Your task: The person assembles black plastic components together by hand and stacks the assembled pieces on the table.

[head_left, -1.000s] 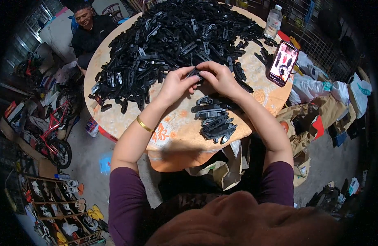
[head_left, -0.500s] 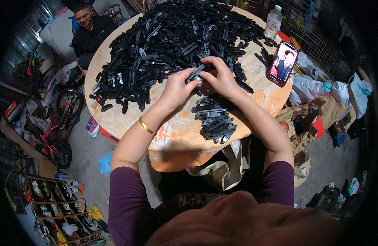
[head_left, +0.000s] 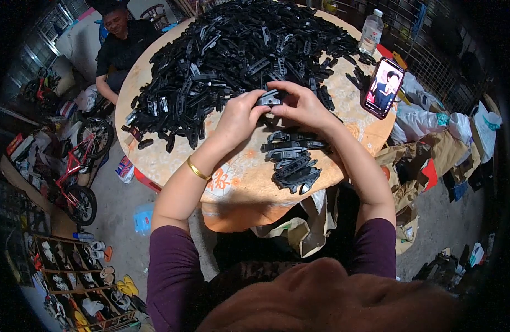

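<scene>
Between my two hands is a black elongated plastic part point(head_left: 270, 101) with a greyish face, held just above the near edge of a big heap. My left hand point(head_left: 238, 117) pinches its left end with thumb and fingertips. At the other end, my right hand point(head_left: 306, 108) grips it, thumb below and index finger arched over the top. The heap of similar black parts point(head_left: 227, 61) spreads over the far side of the round table point(head_left: 177, 166). Closer to me, below my right hand, a small stack of black parts point(head_left: 292, 163) lies in a rough row.
A lit phone point(head_left: 383, 88) leans upright at the table's right, in front of a clear bottle point(head_left: 370, 33). Another person point(head_left: 125, 44) sits at the far left. Paper and plastic bags point(head_left: 415, 149) crowd the right side; a red bicycle point(head_left: 72, 166) and shoe rack point(head_left: 83, 282) stand left.
The part has turned in my hands, from slanting upward to lying nearly level. My right index finger sits lower. The person at the far left has shifted, and their forearm now shows.
</scene>
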The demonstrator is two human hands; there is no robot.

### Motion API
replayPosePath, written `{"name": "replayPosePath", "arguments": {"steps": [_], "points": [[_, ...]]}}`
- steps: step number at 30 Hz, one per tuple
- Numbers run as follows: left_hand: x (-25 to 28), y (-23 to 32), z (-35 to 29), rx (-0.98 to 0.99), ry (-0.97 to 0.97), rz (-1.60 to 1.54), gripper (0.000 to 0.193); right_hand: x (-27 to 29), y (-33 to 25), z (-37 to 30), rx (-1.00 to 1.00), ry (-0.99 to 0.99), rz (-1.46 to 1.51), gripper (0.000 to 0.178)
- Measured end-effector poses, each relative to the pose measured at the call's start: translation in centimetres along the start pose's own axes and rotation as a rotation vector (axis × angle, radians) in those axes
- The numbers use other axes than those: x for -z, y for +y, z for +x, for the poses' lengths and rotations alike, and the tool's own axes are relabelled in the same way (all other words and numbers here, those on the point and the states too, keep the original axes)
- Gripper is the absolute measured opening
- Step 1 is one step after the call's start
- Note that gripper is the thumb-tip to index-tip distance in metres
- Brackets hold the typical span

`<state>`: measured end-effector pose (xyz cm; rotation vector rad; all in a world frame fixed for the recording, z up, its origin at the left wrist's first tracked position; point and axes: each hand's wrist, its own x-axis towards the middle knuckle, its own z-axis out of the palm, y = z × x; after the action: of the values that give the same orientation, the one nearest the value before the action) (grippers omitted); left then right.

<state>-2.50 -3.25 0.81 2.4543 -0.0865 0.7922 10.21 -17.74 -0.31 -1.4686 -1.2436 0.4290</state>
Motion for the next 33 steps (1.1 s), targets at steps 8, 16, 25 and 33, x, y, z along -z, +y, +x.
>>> {"name": "replayPosePath", "arguments": {"steps": [8, 16, 25, 33], "points": [[0.2, -0.3, -0.1, -0.114, -0.064, 0.082, 0.026, 0.2, -0.5, -0.2, 0.207, 0.056, -0.465, 0.029], [2.8, -0.4, 0.9, 0.147, -0.377, -0.247, 0.026, 0.1, 0.9, -0.1, -0.031, 0.005, 0.011, 0.027], [2.1, -1.3, 0.5, 0.116, -0.623, -0.265, 0.018, -0.9, 1.0, -0.4, 0.175, -0.032, -0.785, 0.027], [0.1, -1.9, -0.3, -0.135, -0.373, 0.241, 0.02, -0.8, 1.0, -0.4, 0.116, -0.08, -0.915, 0.027]]}}
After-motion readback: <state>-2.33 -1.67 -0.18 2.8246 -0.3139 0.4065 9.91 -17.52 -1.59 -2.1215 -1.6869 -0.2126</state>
